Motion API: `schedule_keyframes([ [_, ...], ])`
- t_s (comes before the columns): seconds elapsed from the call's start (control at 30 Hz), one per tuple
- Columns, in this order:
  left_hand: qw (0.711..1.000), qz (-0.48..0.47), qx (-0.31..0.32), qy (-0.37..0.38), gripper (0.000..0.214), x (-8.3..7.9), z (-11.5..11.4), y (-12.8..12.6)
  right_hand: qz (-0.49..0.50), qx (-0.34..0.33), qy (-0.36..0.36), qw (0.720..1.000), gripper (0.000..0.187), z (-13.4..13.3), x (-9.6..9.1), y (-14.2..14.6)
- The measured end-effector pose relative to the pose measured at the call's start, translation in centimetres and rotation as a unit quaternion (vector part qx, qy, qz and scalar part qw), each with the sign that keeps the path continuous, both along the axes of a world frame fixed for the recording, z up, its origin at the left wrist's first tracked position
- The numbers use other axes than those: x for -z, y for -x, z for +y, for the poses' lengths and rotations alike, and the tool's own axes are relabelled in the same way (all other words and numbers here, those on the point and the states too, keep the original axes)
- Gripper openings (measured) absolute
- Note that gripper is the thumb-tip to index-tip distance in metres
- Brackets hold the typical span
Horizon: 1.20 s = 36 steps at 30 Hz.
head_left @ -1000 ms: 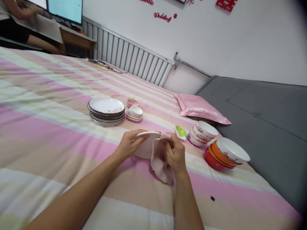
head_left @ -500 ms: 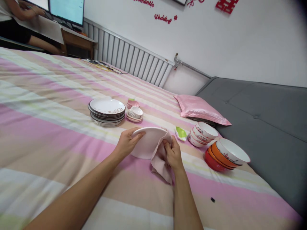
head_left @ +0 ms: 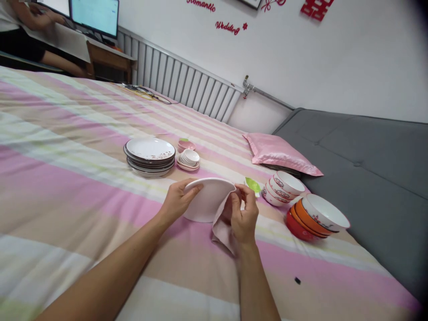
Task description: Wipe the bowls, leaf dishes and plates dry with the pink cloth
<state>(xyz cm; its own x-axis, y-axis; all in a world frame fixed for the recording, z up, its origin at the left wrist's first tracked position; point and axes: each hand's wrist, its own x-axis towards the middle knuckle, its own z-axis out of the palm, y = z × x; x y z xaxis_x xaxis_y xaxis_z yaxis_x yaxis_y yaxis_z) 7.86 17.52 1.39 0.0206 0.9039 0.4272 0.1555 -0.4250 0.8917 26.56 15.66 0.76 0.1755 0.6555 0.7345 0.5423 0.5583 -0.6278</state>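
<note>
Grip notes: your left hand (head_left: 177,201) pinches the round white ceramic plate (head_left: 207,200) by its rim, tilted above the striped bedsheet (head_left: 83,178). Your right hand (head_left: 244,219) bunches a pale-pink cloth (head_left: 223,232) against the plate's edge. Glazed, likely slick, rigid, breakable; hold it by the rim.

The white round ceramic plate (head_left: 207,201) is plain and glossy, held off the surface and tilted so that its thin rim runs along the top. Which face is turned toward the camera cannot be told. The left hand (head_left: 178,203) grips its rim at 9 o'clock, thumb on the upper edge. The pale pink soft cloth (head_left: 221,228) is crumpled, wrapped over the plate's edge at 3 o'clock and hanging in loose folds toward 5 o'clock, pinched against the plate by the right hand (head_left: 244,218).
</note>
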Motion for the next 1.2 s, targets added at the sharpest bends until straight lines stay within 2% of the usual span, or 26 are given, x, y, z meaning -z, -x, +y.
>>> schedule_keyframes([
  [0.17, 0.999, 0.018, 0.022, -0.035, 0.028, -0.1, -0.1, -0.2, 0.002, 0.016, -0.023, 1.0, 0.02, -0.1, -0.2, 0.0],
  [0.47, 0.995, 0.046, 0.05, -0.075, 0.024, -0.1, -0.4, -0.3, -0.043, 0.002, -0.081, 0.996, 0.025, -0.6, -0.9, 0.3],
  [0.8, 0.983, 0.075, 0.07, -0.15, 0.018, -0.3, -0.9, -0.9, -0.173, -0.019, -0.143, 0.974, 0.03, -2.1, -2.5, 1.5],
  [1.0, 0.977, 0.08, 0.087, -0.18, 0.016, -0.5, -1.1, -1.0, -0.247, -0.023, -0.148, 0.958, 0.031, -2.7, -3.2, 2.1],
  [1.2, 0.98, 0.072, 0.097, -0.161, 0.018, -0.3, -0.8, -1.1, -0.221, -0.056, -0.104, 0.968, 0.028, -2.1, -2.9, 1.1],
])
